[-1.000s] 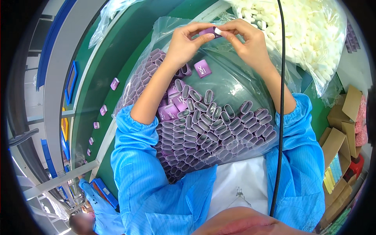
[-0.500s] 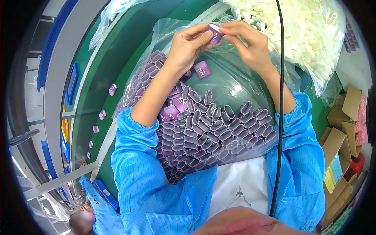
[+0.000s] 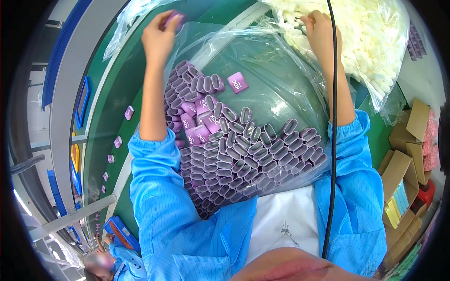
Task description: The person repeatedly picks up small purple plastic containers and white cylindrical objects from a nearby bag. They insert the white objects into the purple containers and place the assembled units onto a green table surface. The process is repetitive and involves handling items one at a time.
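Observation:
My left hand (image 3: 158, 41) is raised at the upper left, its fingers pinching a small purple oval casing (image 3: 176, 19) above the green conveyor. At the upper right my right hand (image 3: 321, 38) reaches over the edge of a pile of white oblong pieces (image 3: 358, 35) in clear plastic. Its fingers are curled together, and what lies between them is hidden. In front of me many purple open-ended casings (image 3: 255, 154) stand packed together on a clear plastic sheet. Several lie on their sides, and a single purple casing (image 3: 237, 83) lies apart beyond them.
Several purple casings (image 3: 118, 142) sit spaced along the green conveyor (image 3: 132, 84) on the left. A black cable (image 3: 334, 117) hangs in front of my right arm. Open cardboard boxes (image 3: 402, 171) stand at the right. Another person (image 3: 123, 262) in blue is at the lower left.
My hands have parted: the left has carried the purple casing left toward the conveyor, and the right has moved to the white pieces. The casings on the conveyor have shifted slightly toward me.

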`<action>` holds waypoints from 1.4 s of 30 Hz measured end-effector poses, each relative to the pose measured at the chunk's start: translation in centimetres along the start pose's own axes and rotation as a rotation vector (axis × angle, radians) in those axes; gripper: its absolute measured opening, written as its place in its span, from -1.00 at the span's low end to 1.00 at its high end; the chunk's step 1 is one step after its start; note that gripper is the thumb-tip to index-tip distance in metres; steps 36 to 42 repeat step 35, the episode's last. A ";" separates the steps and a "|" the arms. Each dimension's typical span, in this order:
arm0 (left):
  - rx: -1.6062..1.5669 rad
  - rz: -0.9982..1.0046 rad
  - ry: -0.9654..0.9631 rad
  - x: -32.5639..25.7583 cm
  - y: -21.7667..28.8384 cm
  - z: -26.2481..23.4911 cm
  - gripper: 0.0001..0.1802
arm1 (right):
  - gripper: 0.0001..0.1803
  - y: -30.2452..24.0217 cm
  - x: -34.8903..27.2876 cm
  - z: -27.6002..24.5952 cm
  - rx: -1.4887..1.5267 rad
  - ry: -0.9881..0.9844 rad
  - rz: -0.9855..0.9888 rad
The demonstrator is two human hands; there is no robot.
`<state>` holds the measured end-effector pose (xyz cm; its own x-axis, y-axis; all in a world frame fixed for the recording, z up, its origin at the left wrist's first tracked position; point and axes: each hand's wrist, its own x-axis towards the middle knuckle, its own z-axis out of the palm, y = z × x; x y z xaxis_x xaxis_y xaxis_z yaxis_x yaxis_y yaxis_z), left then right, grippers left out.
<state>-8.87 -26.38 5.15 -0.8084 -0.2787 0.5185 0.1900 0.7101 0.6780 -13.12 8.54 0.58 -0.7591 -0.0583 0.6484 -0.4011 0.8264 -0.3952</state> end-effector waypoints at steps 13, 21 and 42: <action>0.489 0.380 -0.074 0.4 0.1 -1.5 -0.81 | -0.94 1.5 -0.7 2.1 -0.367 0.048 -0.209; 0.158 0.338 -1.250 -6.5 7.3 3.4 -0.66 | -0.78 -3.1 -1.4 0.2 0.511 -0.323 0.101; -0.218 -0.101 -0.584 -6.3 7.6 5.4 -0.68 | -0.83 -4.3 -3.0 1.2 0.964 -0.368 -0.094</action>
